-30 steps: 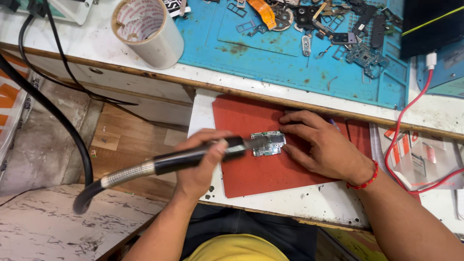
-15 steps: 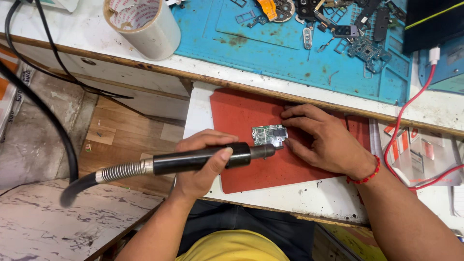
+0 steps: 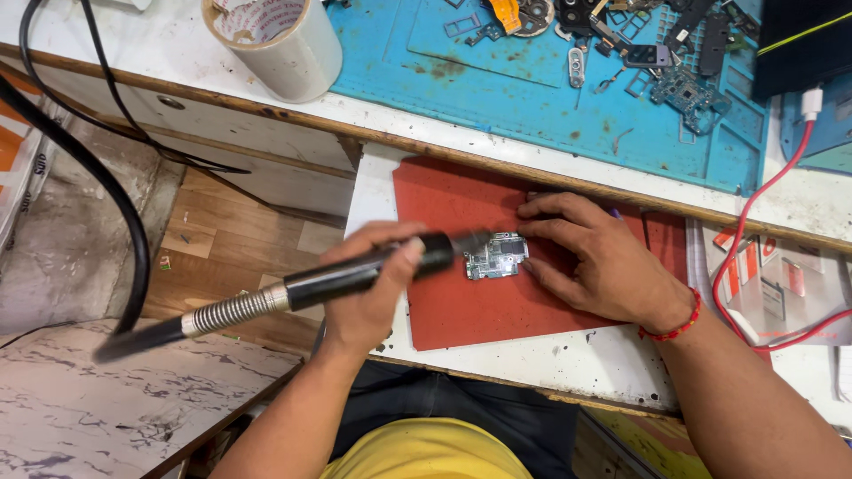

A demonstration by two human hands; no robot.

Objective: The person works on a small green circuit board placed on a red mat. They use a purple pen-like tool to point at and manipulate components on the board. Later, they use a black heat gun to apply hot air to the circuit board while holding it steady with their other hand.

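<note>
Room around the work is tight: the red mat [image 3: 479,302] lies on a narrow white slab of counter [image 3: 550,364] whose near edge runs just above the person's lap and whose left edge drops off to the wooden floor [image 3: 222,239], with the mat's own left edge close to that drop. Behind the mat a wooden lip marks the front of the upper counter, where a blue work mat [image 3: 497,80] carries scattered phone parts [image 3: 674,62] and a wide roll of tape [image 3: 275,40] stands near its left end. To the right a red cable [image 3: 754,222] loops down past small packets, closing off that side. The circuit board [image 3: 495,255] sits near the middle of the red mat, small, roughly rectangular, greenish-grey with silver shielding and a notched outline, lying flat. The right hand [image 3: 603,257] rests on the mat with its fingers [image 3: 555,232] spread and pressed at the board's right edge, pinning it rather than closing round it. The left hand [image 3: 373,284] is wrapped shut around a black handpiece [image 3: 364,273], whose tip meets the board's left edge and whose ribbed metal hose [image 3: 235,310] trails off left over open floor.
</note>
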